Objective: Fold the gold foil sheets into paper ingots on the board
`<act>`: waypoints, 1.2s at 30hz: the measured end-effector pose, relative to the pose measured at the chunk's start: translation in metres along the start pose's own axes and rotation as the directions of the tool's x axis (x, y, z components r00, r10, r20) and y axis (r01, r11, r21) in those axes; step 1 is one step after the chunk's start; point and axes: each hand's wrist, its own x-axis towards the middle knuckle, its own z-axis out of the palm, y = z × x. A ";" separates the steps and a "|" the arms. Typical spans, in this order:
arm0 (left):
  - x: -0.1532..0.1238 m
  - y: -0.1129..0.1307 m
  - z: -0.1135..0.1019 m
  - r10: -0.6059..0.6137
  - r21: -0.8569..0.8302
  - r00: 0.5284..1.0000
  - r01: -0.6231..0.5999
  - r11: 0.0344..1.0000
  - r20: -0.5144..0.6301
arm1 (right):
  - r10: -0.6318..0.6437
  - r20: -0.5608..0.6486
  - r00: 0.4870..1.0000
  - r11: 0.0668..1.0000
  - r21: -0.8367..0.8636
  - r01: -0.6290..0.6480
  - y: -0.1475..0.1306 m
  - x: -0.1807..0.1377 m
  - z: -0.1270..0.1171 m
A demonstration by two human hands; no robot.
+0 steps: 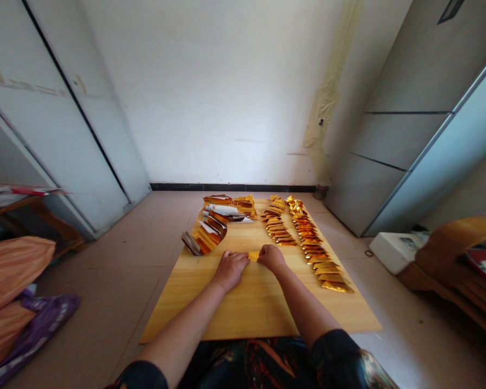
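Note:
On the wooden board, a small piece of gold foil paper (253,256) lies between my two hands. My left hand (230,270) has its fingers pressed together at the left end of the paper, with the fingertips on it. At the right end, the bent fingers of my right hand (272,256) pinch the paper's edge; the hand hides part of it. Right of my hands runs a long row of folded gold foil pieces (312,243), leaning on one another. A shorter row of similar pieces (281,229) stands nearer the middle.
Loose gold foil sheets (210,235) and a white wrapper (222,209) lie at the board's far left. The wooden board (251,308) sits low before me. A grey fridge (389,124), a white box (395,251) and a wooden seat (449,259) stand right; bags (16,302) lie left.

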 end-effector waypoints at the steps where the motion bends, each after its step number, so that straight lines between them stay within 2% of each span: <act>1: 0.000 0.000 0.000 -0.001 0.000 1.000 0.001 1.000 0.000 | 0.003 -0.003 1.000 1.000 0.000 -0.003 0.002 0.000 -0.001; 10: 0.000 -0.001 0.002 0.001 0.006 1.000 -0.001 1.000 -0.017 | 0.035 0.002 0.999 0.999 0.006 -0.035 0.017 -0.006 -0.019; 19: 0.002 0.000 0.000 -0.022 -0.028 1.000 0.022 0.999 -0.003 | 0.048 -0.058 0.997 0.999 -0.008 -0.049 0.029 -0.006 -0.022; 22: 0.006 0.002 -0.003 -0.044 -0.041 0.999 0.044 0.998 0.013 | -0.013 -0.108 0.994 0.995 0.096 0.024 0.025 -0.004 -0.019; 25: 0.009 0.005 -0.005 -0.073 -0.055 0.997 0.073 0.996 0.017 | -0.160 -0.085 0.983 0.954 0.241 0.176 0.014 -0.001 -0.011; 28: 0.014 0.004 -0.005 -0.113 -0.086 0.994 0.113 0.990 0.002 | -0.227 -0.023 0.974 0.945 0.235 0.226 0.005 0.003 0.000; 31: 0.019 0.001 -0.004 -0.188 -0.138 0.982 0.185 0.973 -0.010 | -0.219 -0.001 0.976 0.960 0.178 0.216 0.002 0.007 0.008; 36: 0.022 -0.005 -0.002 -0.362 -0.184 0.932 0.352 0.918 -0.021 | -0.208 0.022 0.978 0.965 0.170 0.202 0.004 0.012 0.012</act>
